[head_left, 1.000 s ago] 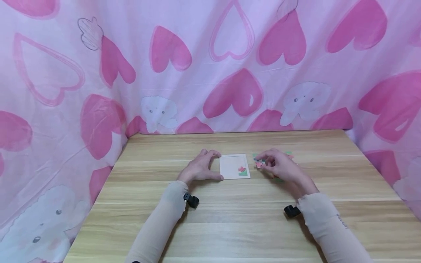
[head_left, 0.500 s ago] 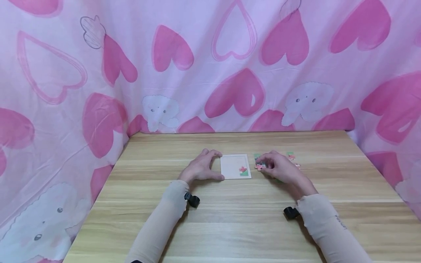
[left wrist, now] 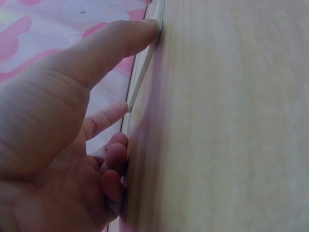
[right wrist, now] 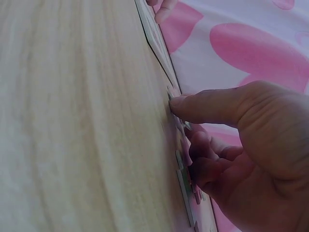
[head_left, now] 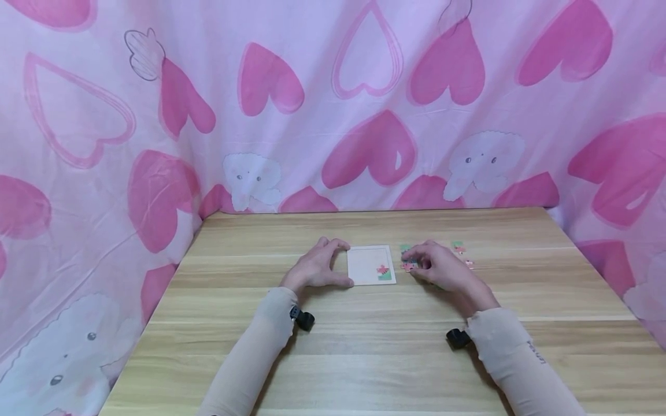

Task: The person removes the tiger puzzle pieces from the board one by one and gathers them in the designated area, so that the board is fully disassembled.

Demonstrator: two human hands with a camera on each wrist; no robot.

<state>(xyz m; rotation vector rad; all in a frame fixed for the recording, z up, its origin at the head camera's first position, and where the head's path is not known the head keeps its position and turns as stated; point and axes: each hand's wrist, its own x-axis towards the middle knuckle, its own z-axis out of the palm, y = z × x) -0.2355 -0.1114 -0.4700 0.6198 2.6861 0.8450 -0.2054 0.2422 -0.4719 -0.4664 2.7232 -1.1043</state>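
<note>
In the head view a square white puzzle tray (head_left: 364,267) lies flat on the table, one red-and-green puzzle piece (head_left: 384,272) set in its near right corner. My left hand (head_left: 318,266) holds the tray by its left side, thumb at the near corner and index finger at the far one. Just right of the tray, my right hand (head_left: 442,266) pinches a pink jigsaw piece (head_left: 407,267) low over the table. In the right wrist view the thumb (right wrist: 186,107) presses the edge of that thin piece; the other fingers are curled behind.
A green piece (head_left: 405,248) lies beyond the right fingertips. Farther right are a green-and-red piece (head_left: 458,247) and a pink one (head_left: 470,264). More pieces (right wrist: 184,193) lie below the right hand. Pink heart-print curtains (head_left: 369,150) border the wooden table (head_left: 364,346).
My right hand has shifted slightly left and lower, with the pink piece brought nearer to me. Loose pieces at the right have come more into sight. The left hand and tray stay put.
</note>
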